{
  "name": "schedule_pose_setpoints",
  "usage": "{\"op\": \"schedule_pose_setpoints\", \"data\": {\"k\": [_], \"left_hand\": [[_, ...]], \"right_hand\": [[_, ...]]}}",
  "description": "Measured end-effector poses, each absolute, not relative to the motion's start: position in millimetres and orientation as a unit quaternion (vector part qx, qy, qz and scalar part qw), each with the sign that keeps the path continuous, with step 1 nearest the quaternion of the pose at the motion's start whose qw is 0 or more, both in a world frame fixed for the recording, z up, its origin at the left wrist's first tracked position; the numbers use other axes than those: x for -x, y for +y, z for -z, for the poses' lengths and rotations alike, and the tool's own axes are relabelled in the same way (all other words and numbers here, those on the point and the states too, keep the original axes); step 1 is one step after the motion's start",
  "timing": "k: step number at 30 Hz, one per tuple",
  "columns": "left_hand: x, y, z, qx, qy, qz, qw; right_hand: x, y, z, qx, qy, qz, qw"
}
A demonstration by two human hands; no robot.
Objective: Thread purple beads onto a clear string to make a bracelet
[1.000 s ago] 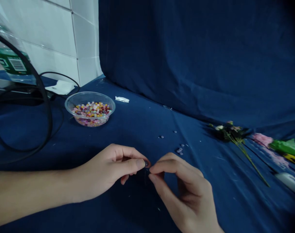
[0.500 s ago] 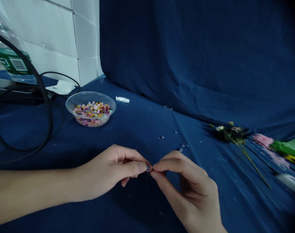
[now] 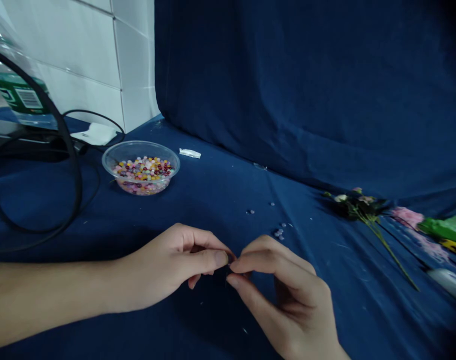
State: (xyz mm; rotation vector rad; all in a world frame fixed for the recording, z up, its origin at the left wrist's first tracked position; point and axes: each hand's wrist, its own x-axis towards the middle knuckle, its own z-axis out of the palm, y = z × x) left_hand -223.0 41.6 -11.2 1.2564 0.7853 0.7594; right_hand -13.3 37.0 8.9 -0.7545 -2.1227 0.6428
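Note:
My left hand (image 3: 186, 260) is closed in a pinch, thumb over index finger, near the middle front of the blue cloth. A small purple bead showed at that pinch a moment ago; now the fingertips mostly hide it. My right hand (image 3: 291, 285) meets it from the right, its index fingertip at the left fingertips and its thumb just below. What the right fingers hold, if anything, is too small to make out. Beyond the right hand lie several loose purple beads (image 3: 279, 233). A clear plastic bowl (image 3: 111, 162) of mixed coloured beads (image 3: 145, 170) stands farther back left.
Black cable (image 3: 77, 185) loops at the left, in front of a green-labelled bottle (image 3: 25, 100). A white scrap (image 3: 190, 153) lies right of the bowl. Artificial flowers (image 3: 366, 215) and a white computer mouse (image 3: 447, 280) lie at the right. Blue cloth (image 3: 306, 90) hangs behind.
My right index finger and thumb have shifted slightly left over the left fingertips, covering the purple bead, and the gap between them looks wider. The left hand stays put.

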Motion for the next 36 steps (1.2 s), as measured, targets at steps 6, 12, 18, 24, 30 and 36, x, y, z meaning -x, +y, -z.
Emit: {"op": "schedule_pose_setpoints", "data": {"k": [6, 12, 18, 24, 30, 36], "left_hand": [[223.4, 40.2, 11.7, -0.558, 0.356, -0.338, 0.669], [222.6, 42.7, 11.1, -0.566, 0.35, -0.33, 0.67], [222.7, 40.9, 9.1, -0.566, 0.35, -0.329, 0.67], [222.9, 39.6, 9.7, -0.574, 0.347, -0.323, 0.667], [222.8, 40.1, 8.7, -0.57, 0.348, -0.331, 0.666], [222.1, 39.7, 10.5, -0.562, 0.347, -0.336, 0.671]], "right_hand": [[12.8, 33.9, -8.8, 0.313, -0.816, -0.261, 0.41], [13.6, 37.8, -5.7, 0.306, -0.82, -0.27, 0.402], [13.2, 37.4, -7.7, 0.3, -0.822, -0.274, 0.4], [12.8, 38.1, -6.7, 0.299, -0.82, -0.283, 0.398], [13.2, 38.1, -5.5, 0.299, -0.821, -0.276, 0.4], [14.8, 37.1, -7.0, 0.282, -0.831, -0.256, 0.406]]}}
